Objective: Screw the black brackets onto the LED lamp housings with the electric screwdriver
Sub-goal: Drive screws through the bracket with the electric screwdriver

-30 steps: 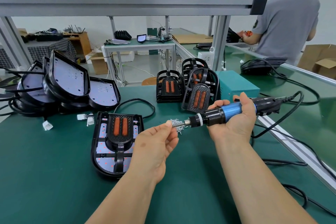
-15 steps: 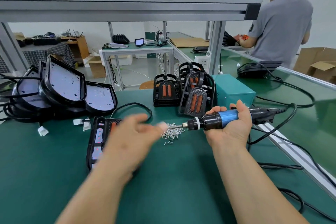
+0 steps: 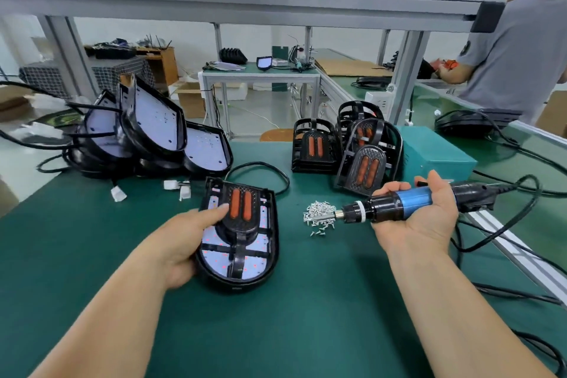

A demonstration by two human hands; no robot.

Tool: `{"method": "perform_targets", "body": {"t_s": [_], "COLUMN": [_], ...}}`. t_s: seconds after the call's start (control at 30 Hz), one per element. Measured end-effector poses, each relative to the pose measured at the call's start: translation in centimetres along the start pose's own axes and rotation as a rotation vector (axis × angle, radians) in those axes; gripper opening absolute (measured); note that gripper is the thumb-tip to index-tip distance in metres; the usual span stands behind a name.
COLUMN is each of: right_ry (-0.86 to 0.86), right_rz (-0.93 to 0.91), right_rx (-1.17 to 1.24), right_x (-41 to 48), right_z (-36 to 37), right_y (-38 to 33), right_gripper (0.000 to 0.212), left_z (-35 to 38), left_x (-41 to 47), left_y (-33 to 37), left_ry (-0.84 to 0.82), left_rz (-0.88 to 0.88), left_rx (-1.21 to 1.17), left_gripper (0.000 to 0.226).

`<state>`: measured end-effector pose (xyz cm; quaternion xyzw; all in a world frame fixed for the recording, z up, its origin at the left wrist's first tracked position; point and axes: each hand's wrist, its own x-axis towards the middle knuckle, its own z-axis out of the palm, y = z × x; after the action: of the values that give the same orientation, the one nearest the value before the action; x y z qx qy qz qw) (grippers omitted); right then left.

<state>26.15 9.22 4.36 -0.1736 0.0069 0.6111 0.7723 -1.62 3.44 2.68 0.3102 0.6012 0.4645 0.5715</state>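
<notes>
Well, left of the screw pile, the left hand grips a lamp housing carrying its black bracket; the right hand clasps the electric screwdriver. Bare housings farther left look undone.

Lamp assembly workshop: green workbenches

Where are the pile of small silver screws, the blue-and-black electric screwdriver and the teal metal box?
pile of small silver screws (image 3: 318,213): head view, middle of the pile.
blue-and-black electric screwdriver (image 3: 411,200): head view, its blue band.
teal metal box (image 3: 435,147): head view, its top face.
</notes>
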Motion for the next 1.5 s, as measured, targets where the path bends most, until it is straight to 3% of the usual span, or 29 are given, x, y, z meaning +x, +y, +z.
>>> {"method": "perform_targets", "body": {"t_s": [0.1, 0.4, 0.6, 1.23, 1.5], "right_ry": [-0.027, -0.26, -0.32, -0.369, -0.528], "right_rz": [0.013, 0.014, 0.064, 0.065, 0.024], "right_rx": [-0.037, -0.216, -0.342, -0.404, -0.46], "right_x": [-0.8, -4.0, -4.6, -4.3, -5.2], "right_z": [0.4, 3.8, 5.3, 4.9, 5.6], "right_y": [0.7, 4.6, 8.5, 10.8, 11.0], "right_gripper": [0.021, 0.016, 0.015, 0.017, 0.02], "left_z": [0.7, 1.1, 1.0, 1.1, 1.2], "left_x": [-0.1, 0.3, 1.1, 1.0, 1.2], "left_y": [-0.4, -0.3, -0.4, -0.3, -0.3], "left_ry": [-0.013, -0.036, -0.141, -0.085, -0.075], "left_rz": [0.011, 0.022, -0.031, -0.018, -0.008], "left_rx": [-0.137, -0.218, -0.443, -0.397, -0.379], "left_gripper": [0.026, 0.026, 0.057, 0.049, 0.05]}}
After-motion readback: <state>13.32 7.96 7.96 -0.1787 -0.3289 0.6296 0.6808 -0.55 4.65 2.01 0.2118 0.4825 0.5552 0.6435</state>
